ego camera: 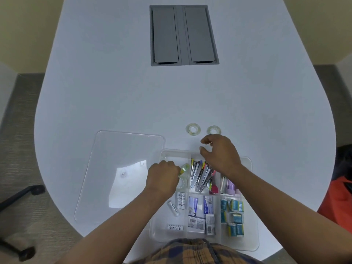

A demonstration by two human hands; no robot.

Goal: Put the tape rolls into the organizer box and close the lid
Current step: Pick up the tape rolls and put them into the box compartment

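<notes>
Two clear tape rolls lie flat on the white table, one (193,128) to the left and one (214,130) to the right, just beyond the clear organizer box (163,155). My right hand (221,154) hovers over the box's far edge with fingers apart, close below the right roll. My left hand (163,178) is over the box's top-left compartment, fingers closed on a tape roll (183,168) with a green-yellow label. Another clear roll (182,183) lies in that compartment beside my left hand. The clear lid (122,174) lies flat on the table left of the box.
The box's other compartments hold staplers (200,175), batteries (180,200), staple packets (207,204) and small teal packets (235,216). A grey cable hatch (183,35) sits in the far table. Chair legs (21,193) stand on the floor to the left.
</notes>
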